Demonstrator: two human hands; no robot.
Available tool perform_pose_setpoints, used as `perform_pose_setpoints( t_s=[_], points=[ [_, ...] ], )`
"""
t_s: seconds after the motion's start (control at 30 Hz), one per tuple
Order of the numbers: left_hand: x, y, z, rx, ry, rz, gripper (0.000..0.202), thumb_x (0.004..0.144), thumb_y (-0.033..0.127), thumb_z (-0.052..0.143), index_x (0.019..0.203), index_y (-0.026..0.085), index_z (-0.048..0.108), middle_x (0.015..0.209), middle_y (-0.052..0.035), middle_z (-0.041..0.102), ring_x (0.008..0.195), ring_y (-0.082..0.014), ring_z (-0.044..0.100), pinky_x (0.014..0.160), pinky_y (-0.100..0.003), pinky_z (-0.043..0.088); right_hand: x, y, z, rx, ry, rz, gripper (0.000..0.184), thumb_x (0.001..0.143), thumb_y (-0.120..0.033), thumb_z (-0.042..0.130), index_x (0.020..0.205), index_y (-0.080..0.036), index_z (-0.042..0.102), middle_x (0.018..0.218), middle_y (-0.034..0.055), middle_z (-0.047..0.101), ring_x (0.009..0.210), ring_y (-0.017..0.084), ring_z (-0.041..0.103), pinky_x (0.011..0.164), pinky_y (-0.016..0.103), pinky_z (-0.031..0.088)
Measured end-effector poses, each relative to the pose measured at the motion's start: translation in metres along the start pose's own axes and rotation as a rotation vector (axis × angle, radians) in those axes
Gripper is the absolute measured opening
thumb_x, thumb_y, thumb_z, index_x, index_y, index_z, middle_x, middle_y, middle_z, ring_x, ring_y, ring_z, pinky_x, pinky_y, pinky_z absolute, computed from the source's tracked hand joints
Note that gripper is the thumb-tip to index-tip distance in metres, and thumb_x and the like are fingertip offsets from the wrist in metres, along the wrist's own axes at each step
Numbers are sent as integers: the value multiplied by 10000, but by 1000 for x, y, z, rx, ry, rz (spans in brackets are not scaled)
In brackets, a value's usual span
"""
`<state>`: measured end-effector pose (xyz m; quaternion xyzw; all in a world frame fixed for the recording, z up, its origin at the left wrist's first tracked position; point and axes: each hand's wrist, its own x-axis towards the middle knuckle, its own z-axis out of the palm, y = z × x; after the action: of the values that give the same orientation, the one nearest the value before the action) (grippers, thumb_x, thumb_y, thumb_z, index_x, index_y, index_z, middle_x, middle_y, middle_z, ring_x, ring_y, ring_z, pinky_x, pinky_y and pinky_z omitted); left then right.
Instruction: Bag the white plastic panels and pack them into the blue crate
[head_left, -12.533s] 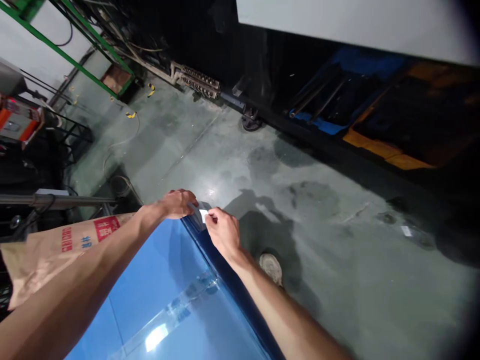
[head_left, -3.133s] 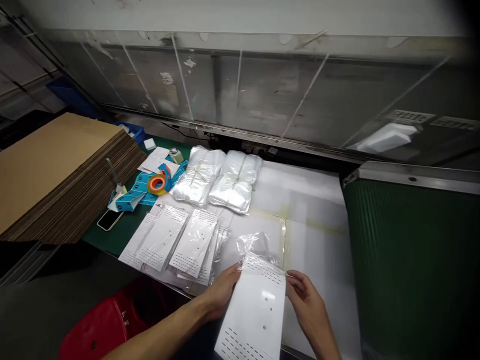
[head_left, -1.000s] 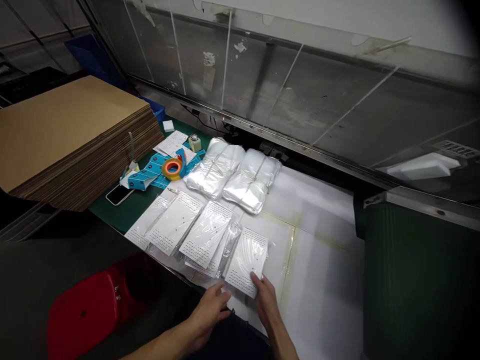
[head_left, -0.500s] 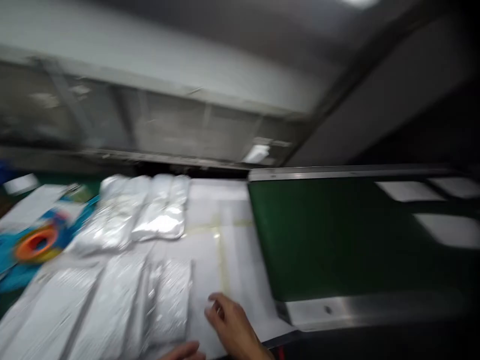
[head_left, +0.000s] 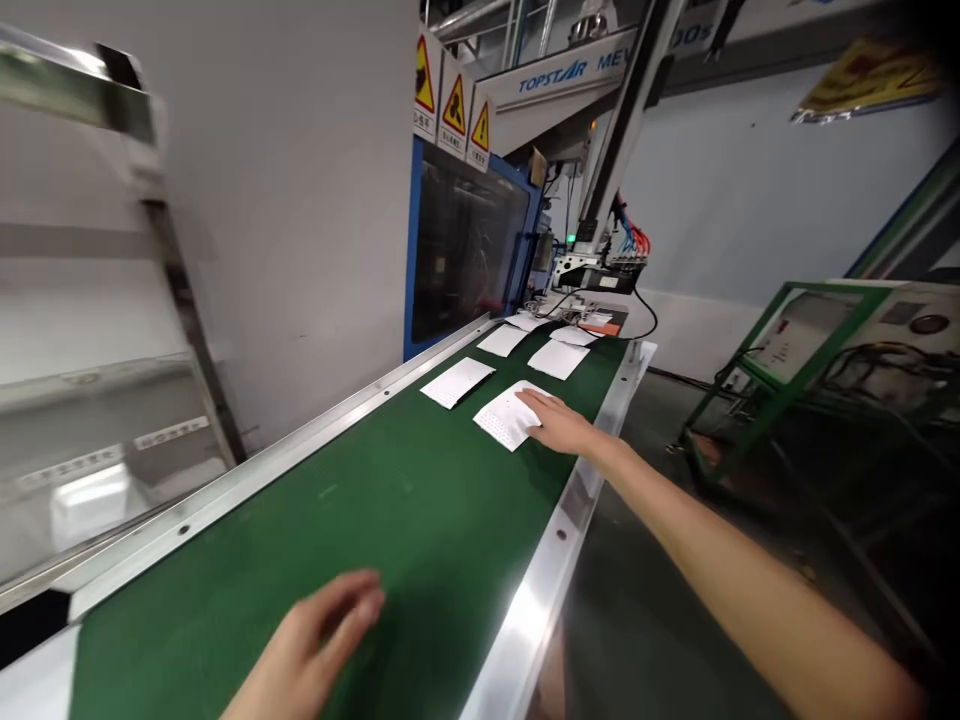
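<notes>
The hands are well apart: the right hand (head_left: 559,424) is pressing a punched white sheet (head_left: 501,420) onto the green conveyor belt (head_left: 300,510) near other sheets (head_left: 457,382), the left hand (head_left: 311,640) hovering empty.

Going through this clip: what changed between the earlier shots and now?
The person has turned from the white table of bagged sheets to a green conveyor belt. The right hand now rests flat on a white perforated sheet on the belt; the left hand is open, holding nothing. Unchanged: both hands are bare.
</notes>
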<state>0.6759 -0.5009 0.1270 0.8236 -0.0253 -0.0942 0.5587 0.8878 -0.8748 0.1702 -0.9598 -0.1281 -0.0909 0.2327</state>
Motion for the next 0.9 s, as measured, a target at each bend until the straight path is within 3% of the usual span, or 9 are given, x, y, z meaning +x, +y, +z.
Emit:
perform_pose_setpoints(
  t_s=[0.13, 0.23, 0.37, 0.47, 0.57, 0.67, 0.73, 0.8, 0.9],
  points=[
    [172, 56, 47, 507, 108, 443, 414, 887, 414, 387, 1173, 172, 563, 1158, -92, 636, 1051, -241, 583, 940, -361, 436, 76, 31, 5, -70, -110, -57, 887, 542, -298, 769, 1345, -220, 400, 1431, 101, 370, 1313, 371, 246, 1035, 505, 227],
    [268, 82, 78, 619, 175, 513, 450, 872, 356, 433, 1256, 128, 486, 1294, -133, 528, 1197, -261, 467, 1037, -376, 322, 94, 38, 6, -135, -153, -83, 759, 432, -378, 828, 1128, -175, 605, 1204, 128, 568, 1185, 382, 399, 966, 488, 308],
    [339, 92, 100, 657, 234, 510, 556, 784, 326, 586, 1283, 130, 438, 1399, -151, 405, 1319, -305, 285, 1096, -441, 174, 75, 45, -18, -193, -81, -122, 447, 517, -490, 781, 831, -200, 648, 915, 88, 634, 949, 309, 535, 801, 387, 393],
    [357, 95, 96, 616, 274, 469, 362, 805, 298, 556, 1142, 165, 551, 1308, -142, 501, 1255, -311, 374, 1057, -466, 227, 45, 52, -46, -223, 48, -82, 362, 765, -570, 532, 822, -219, 602, 718, 48, 609, 708, 237, 552, 641, 342, 381],
    [346, 103, 78, 501, 335, 435, 314, 893, 327, 389, 1085, 169, 581, 1142, -141, 606, 1118, -296, 503, 980, -454, 318, 17, 47, -60, 45, 344, 101, 434, 834, -589, 396, 813, -201, 587, 653, 47, 589, 636, 222, 544, 581, 340, 377],
    [295, 104, 55, 341, 395, 412, 439, 922, 417, 275, 1117, 148, 561, 1051, -122, 641, 1021, -274, 558, 888, -394, 402, -11, 14, -46, 884, 450, 205, 369, 768, -520, 575, 946, -198, 602, 830, 62, 667, 706, 218, 606, 596, 340, 456],
    [234, 93, 42, 234, 404, 384, 519, 921, 477, 221, 1103, 131, 562, 998, -102, 657, 919, -240, 599, 778, -330, 460, -35, -29, -22, 1332, 340, 219, 419, 700, -412, 689, 1047, -195, 599, 947, 80, 688, 785, 242, 638, 652, 371, 503],
    [156, 73, 33, 71, 386, 318, 563, 915, 515, 194, 1114, 126, 549, 953, -89, 671, 809, -208, 625, 686, -298, 484, -66, -84, 9, 1545, 223, 314, 469, 651, -359, 740, 1066, -183, 612, 960, 97, 703, 815, 279, 654, 681, 410, 522],
    [32, 32, 22, -580, 303, 72, 540, 863, 570, 356, 1148, 149, 536, 998, -105, 670, 838, -229, 631, 688, -315, 490, -121, -176, 62, 1643, 59, 425, 555, 643, -383, 747, 1136, -195, 577, 961, 103, 711, 849, 321, 660, 700, 446, 529]
  ],
)
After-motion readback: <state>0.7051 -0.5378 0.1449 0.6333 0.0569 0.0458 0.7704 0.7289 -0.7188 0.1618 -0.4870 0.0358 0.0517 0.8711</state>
